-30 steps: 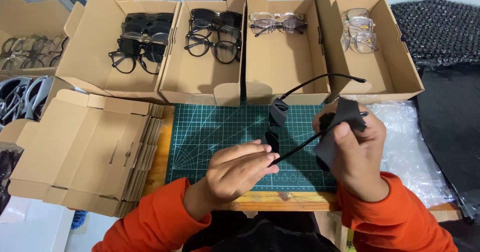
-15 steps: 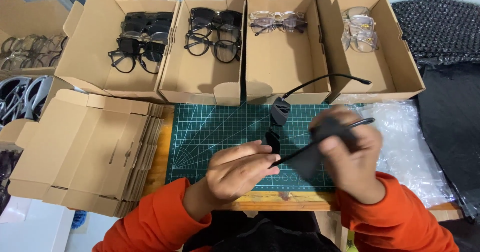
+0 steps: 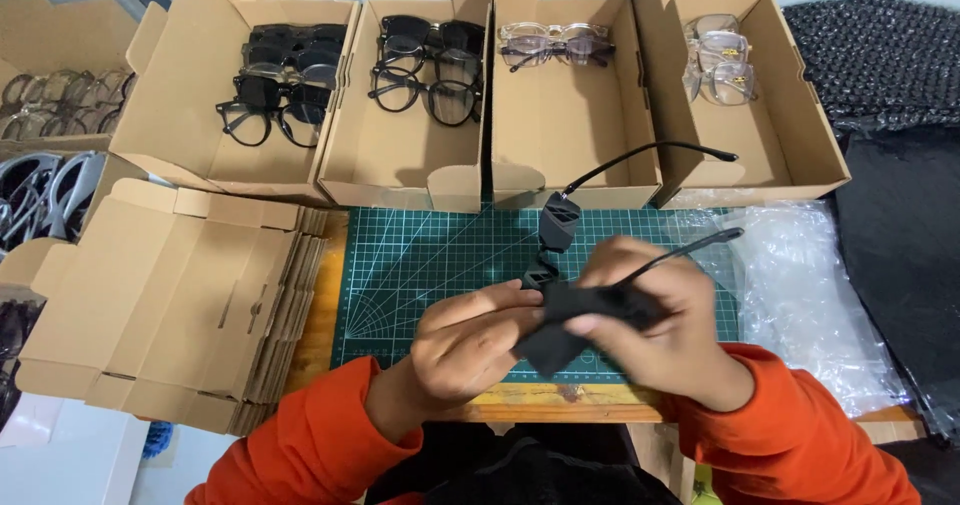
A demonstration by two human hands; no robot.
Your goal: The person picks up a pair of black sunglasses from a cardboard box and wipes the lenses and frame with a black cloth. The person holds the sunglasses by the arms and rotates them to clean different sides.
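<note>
Where it was apart, the right hand (image 3: 665, 330) now presses a dark cloth (image 3: 560, 330) beside the left hand (image 3: 470, 340); both pinch black glasses (image 3: 560, 220).

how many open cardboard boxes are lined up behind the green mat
4, side by side. From left: box of black glasses, second box of black glasses, box with two pale frames, box of clear frames. More boxes at far left are partly cut off.

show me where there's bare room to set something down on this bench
Bare patches: the green cutting mat left of the hands, below the cardboard boxes; the front halves of the two right boxes, below their clear-framed glasses. Crowded: mat centre, where left hand and right hand hold black glasses and cloth; flat cartons left, plastic bags right.
</note>
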